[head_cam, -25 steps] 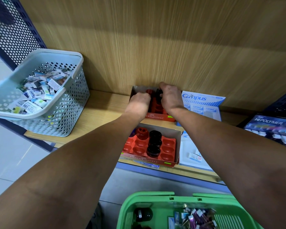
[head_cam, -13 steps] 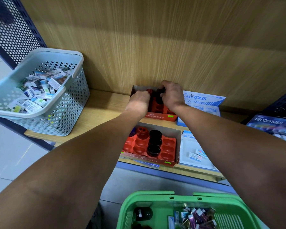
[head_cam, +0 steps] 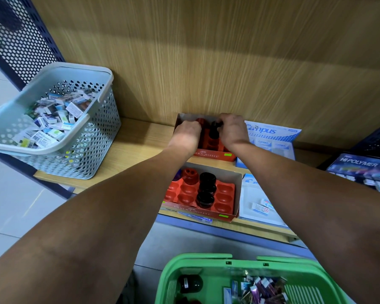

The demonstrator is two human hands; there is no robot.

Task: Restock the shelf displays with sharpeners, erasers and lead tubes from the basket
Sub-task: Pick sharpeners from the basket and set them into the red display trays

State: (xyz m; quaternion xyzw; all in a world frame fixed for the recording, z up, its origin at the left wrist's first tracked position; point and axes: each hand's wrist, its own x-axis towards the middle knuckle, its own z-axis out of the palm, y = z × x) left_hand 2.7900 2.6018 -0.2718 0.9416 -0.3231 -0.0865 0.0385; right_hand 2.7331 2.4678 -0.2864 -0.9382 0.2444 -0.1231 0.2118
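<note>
Fingers of the right hand (head_cam: 232, 130) curl around a black sharpener (head_cam: 214, 131) at the middle of the far red tray (head_cam: 208, 148), apparently seating it in a moulded pocket so it stands upright for display. The left hand (head_cam: 188, 133) is bent over the tray's left side near a red sharpener (head_cam: 199, 121); its fingers are hidden behind the knuckles, so I cannot tell whether they grasp anything or only steady the box against the shelf's back wall. Just nearer sits a second red tray (head_cam: 225, 191) with two black sharpeners stacked in its middle column, one red sharpener (head_cam: 190, 175) at its far left, and most pockets bare, so much restocking remains, I judge. To the right lie blue eraser boxes (head_cam: 272, 137); far left on the shelf (head_cam: 136, 145) stands a grey basket (head_cam: 90, 137) heaped with small packets. Nearest, below the arms, the green basket (head_cam: 206, 264) holds another black sharpener (head_cam: 190, 284) and wrapped packets, within easy reach.
</note>
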